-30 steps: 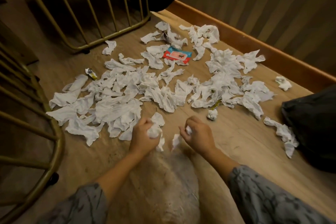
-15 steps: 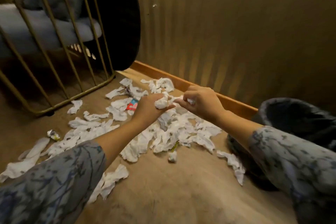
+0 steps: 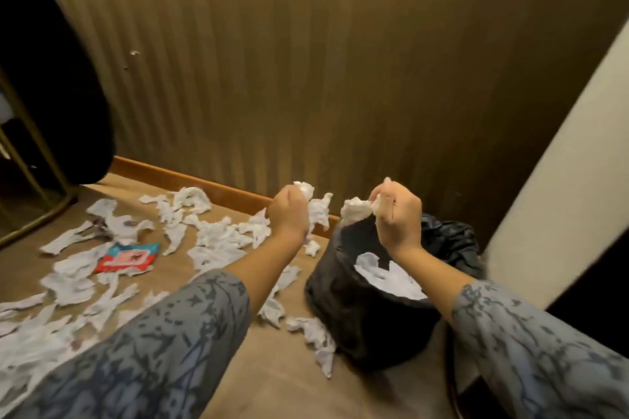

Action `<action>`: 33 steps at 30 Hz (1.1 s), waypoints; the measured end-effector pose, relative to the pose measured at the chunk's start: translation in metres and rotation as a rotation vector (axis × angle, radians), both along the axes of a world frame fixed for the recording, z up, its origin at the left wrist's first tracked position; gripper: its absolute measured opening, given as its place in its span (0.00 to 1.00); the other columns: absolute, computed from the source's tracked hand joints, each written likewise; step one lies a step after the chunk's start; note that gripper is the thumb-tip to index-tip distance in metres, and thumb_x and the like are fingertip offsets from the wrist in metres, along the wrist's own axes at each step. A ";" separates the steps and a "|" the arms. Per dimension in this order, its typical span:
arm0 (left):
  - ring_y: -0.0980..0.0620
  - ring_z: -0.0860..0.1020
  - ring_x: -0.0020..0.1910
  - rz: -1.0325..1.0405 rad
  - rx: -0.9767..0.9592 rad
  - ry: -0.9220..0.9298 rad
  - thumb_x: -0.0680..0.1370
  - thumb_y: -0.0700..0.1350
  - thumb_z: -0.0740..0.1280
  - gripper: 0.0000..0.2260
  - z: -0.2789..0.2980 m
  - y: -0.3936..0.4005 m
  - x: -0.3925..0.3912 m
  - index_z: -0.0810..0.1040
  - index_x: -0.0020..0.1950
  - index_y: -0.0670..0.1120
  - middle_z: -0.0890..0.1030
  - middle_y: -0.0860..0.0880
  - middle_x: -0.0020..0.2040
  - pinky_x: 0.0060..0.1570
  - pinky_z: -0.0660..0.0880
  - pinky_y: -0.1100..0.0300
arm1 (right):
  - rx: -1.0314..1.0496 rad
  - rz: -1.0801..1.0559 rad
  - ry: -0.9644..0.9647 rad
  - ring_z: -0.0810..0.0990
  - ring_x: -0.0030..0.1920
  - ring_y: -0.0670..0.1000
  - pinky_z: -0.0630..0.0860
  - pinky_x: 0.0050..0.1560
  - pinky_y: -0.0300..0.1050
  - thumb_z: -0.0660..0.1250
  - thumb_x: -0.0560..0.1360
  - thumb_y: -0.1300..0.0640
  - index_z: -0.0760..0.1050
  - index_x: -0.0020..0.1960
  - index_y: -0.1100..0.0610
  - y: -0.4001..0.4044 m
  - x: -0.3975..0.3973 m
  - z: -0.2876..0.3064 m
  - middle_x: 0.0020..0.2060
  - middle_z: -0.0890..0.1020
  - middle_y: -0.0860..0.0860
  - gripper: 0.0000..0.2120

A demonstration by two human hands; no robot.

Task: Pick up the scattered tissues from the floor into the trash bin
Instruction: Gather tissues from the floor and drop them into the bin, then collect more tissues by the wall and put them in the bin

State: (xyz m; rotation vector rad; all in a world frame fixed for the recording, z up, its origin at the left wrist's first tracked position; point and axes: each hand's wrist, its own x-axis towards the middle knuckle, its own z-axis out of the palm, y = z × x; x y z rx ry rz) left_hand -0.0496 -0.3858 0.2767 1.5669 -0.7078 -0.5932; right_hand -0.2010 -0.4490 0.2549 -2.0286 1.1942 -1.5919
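Now right hand [image 3: 398, 214], pinching a wad [image 3: 355, 210], hangs over the bin [image 3: 343, 313]; left hand [image 3: 289, 214], gripping tissue [image 3: 304, 189], sits just left of it.

Below my right hand [image 3: 396, 214] the trash bin [image 3: 343, 303] mouth gapes open, only tissues lying inside, so I see a free drop straight down. Beyond both hands the ribbed wall [image 3: 306, 78] closes off forward reach. Left of my left hand [image 3: 289, 214], scattered tissues [image 3: 218, 238] and a red packet [image 3: 127, 257] litter the floor.
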 end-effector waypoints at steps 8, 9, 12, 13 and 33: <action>0.53 0.72 0.51 -0.425 0.176 0.037 0.77 0.47 0.66 0.21 -0.024 -0.048 -0.075 0.64 0.67 0.50 0.70 0.50 0.58 0.46 0.71 0.61 | 0.349 -0.328 0.051 0.75 0.49 0.54 0.70 0.40 0.48 0.53 0.82 0.51 0.72 0.52 0.55 -0.029 -0.060 -0.022 0.44 0.77 0.51 0.12; 0.52 0.71 0.53 -0.447 0.195 0.013 0.76 0.49 0.68 0.22 -0.027 -0.049 -0.076 0.65 0.68 0.50 0.69 0.51 0.57 0.48 0.71 0.59 | 0.433 -0.349 0.078 0.74 0.52 0.55 0.71 0.44 0.49 0.53 0.82 0.50 0.71 0.51 0.55 -0.031 -0.061 -0.024 0.45 0.76 0.50 0.11; 0.50 0.73 0.55 -0.441 0.203 -0.032 0.77 0.48 0.68 0.18 -0.031 -0.048 -0.059 0.69 0.65 0.48 0.72 0.50 0.58 0.55 0.75 0.55 | 0.655 -0.340 0.167 0.71 0.61 0.59 0.68 0.62 0.58 0.58 0.80 0.50 0.70 0.52 0.52 -0.032 -0.054 -0.027 0.49 0.77 0.51 0.07; 0.50 0.74 0.54 -0.441 0.205 -0.059 0.77 0.47 0.68 0.16 -0.032 -0.045 -0.047 0.70 0.63 0.48 0.73 0.49 0.59 0.55 0.76 0.54 | 0.706 -0.331 0.198 0.69 0.64 0.60 0.62 0.67 0.63 0.59 0.79 0.50 0.70 0.53 0.51 -0.030 -0.049 -0.028 0.52 0.78 0.52 0.06; 0.40 0.55 0.75 -0.518 0.935 -0.641 0.72 0.59 0.69 0.26 -0.260 0.081 0.210 0.67 0.68 0.56 0.56 0.41 0.76 0.70 0.61 0.43 | 1.065 0.297 1.341 0.71 0.66 0.59 0.72 0.63 0.50 0.60 0.81 0.51 0.57 0.76 0.61 0.040 0.124 -0.165 0.70 0.68 0.59 0.28</action>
